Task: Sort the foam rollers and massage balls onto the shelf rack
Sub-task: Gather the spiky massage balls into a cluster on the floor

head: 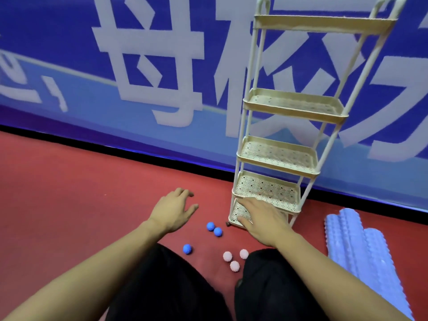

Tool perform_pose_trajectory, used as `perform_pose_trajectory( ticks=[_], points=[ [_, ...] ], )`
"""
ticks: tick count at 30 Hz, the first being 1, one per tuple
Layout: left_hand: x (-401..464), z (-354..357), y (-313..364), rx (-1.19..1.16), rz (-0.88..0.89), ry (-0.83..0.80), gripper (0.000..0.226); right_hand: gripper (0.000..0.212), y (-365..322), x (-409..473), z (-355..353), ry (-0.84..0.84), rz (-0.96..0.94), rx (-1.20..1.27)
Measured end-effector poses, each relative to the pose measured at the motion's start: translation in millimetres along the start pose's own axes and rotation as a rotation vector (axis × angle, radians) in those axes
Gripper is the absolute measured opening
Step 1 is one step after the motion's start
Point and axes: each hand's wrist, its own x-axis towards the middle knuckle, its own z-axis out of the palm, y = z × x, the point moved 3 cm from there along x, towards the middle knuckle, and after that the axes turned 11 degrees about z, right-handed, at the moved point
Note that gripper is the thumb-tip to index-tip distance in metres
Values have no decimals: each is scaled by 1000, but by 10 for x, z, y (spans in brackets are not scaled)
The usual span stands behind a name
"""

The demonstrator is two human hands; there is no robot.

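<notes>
Both hands empty, fingers spread: left hand (172,210), right hand (264,217) before the shelf rack (278,156). Risk: nudging spiky massage balls (214,229) makes them roll across the floor.

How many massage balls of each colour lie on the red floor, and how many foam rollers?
Blue massage balls: 3
Pink massage balls: 3
Foam rollers: 2
Total: 8
</notes>
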Motion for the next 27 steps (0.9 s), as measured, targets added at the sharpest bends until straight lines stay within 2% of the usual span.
perform_pose_trajectory(
  ticks=[7,15,23,27],
  points=[
    [-42,121,-667,20,-126,-57,51,56,-181,410,372,-130,1,10],
    [200,474,-1431,-39,-268,-81,53,55,-366,943,843,-205,-68,-10],
    [-34,1614,-2492,-295,-612,-161,53,56,-679,1656,1908,-372,-135,-67],
    [-256,2242,-2877,-347,-707,-236,55,57,-734,1934,2587,-480,-165,-63]
  ],
)
